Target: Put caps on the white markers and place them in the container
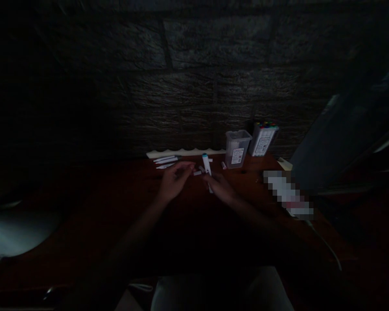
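Note:
The scene is very dark. My right hand (221,186) is closed round a white marker (207,166) with a teal end, held upright over the reddish-brown table (123,203). My left hand (175,179) hovers just left of it, fingers curled and pinched near a small white cap piece (197,172). Whether the left fingers grip that piece I cannot make out. Several white markers (166,160) lie on the table beyond the left hand.
A clear plastic box (237,148) and a second box filled with coloured markers (263,138) stand at the back by the dark brick wall. A pale scalloped strip (184,152) lies along the wall. A blurred white item (288,193) lies at right.

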{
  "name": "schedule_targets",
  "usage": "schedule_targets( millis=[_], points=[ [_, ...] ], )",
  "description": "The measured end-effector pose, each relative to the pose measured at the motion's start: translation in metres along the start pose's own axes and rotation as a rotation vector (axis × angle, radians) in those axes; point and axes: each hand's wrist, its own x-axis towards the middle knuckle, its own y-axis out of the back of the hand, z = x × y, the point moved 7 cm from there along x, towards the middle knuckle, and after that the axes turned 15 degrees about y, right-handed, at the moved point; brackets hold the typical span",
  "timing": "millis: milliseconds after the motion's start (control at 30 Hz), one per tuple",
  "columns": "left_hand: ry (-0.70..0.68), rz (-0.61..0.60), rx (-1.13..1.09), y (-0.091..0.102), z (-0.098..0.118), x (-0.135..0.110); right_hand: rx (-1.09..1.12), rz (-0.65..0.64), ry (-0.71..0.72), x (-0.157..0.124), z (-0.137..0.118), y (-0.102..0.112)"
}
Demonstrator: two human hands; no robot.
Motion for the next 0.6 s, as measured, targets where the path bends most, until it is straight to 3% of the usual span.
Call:
schedule_targets(
  millis=[67, 133, 267, 367, 467, 600],
  points=[
    [-0.009, -0.008, 0.086, 0.003, -0.003, 0.003, -0.013, 0.016, -0.047, -0.001, 0.006, 0.003],
    [-0.022, -0.104, 0.206, -0.002, -0.005, 0.003, -0.071, 0.019, -0.036, 0.000, 0.006, 0.008],
    [-0.030, -0.393, 0.396, -0.027, -0.013, -0.009, -0.300, -0.012, 0.167, 0.003, -0.009, 0.016],
    [-0.031, -0.495, 0.365, -0.044, -0.019, -0.017, -0.460, -0.040, 0.255, 0.005, -0.015, 0.020],
    [-0.048, -0.479, 0.370, -0.052, -0.027, -0.018, -0.511, -0.097, 0.286, 0.006, -0.012, 0.020],
    [-0.068, -0.311, 0.412, -0.045, -0.032, -0.010, -0.525, -0.158, 0.335, 0.005, -0.009, 0.014]
  ],
)
